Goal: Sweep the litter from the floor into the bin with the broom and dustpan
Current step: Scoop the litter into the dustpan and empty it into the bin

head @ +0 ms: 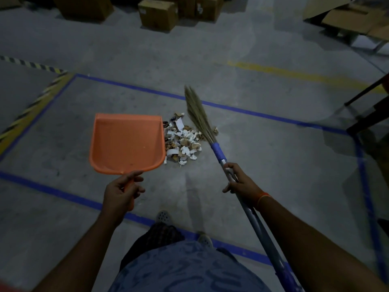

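Left hand fingers curl round the orange dustpan handle, pan beside the litter pile to catch it. Right hand grips the broom, bristles behind the pile. No bin visible.

floor: blue tape rectangle | left: hazard stripe | far: cardboard boxes | yellow line

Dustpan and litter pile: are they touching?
Cannot tell. In the head view the dustpan, held by the left hand, overlaps the litter edge, but it may be hovering above the floor.
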A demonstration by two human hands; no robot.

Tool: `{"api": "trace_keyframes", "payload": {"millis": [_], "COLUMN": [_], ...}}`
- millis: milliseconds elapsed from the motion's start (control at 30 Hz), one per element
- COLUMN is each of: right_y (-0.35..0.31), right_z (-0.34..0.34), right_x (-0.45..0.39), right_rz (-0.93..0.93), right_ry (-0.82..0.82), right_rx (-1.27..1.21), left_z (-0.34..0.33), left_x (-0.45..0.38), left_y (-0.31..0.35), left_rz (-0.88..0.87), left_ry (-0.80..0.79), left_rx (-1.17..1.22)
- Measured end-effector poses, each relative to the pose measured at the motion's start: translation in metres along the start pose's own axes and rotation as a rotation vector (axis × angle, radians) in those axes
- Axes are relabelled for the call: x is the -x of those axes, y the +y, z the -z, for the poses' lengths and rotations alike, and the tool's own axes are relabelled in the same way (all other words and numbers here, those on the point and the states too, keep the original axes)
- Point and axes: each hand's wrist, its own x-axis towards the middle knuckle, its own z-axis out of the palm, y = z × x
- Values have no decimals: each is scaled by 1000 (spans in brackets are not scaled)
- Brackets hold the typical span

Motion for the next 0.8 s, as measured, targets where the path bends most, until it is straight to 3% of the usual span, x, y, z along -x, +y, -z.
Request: {"api": "trace_keyframes", "payload": {"millis": [367, 567, 800], "right_y": [0, 3, 23], "right_z": [9, -5, 7], "right_x": [-81, -154, -232], "right_rz": [-55, -55, -149], "right_ry": [-129, 74, 91], "right_rx": [139, 191, 131], "left_z": [12, 12, -3], "left_x": [-79, -144, -195], "left_y": [-34, -52, -86], "left_rz": [102, 169, 218], "left_ry": [-5, -24, -49], "left_rx": [25, 10, -35]}}
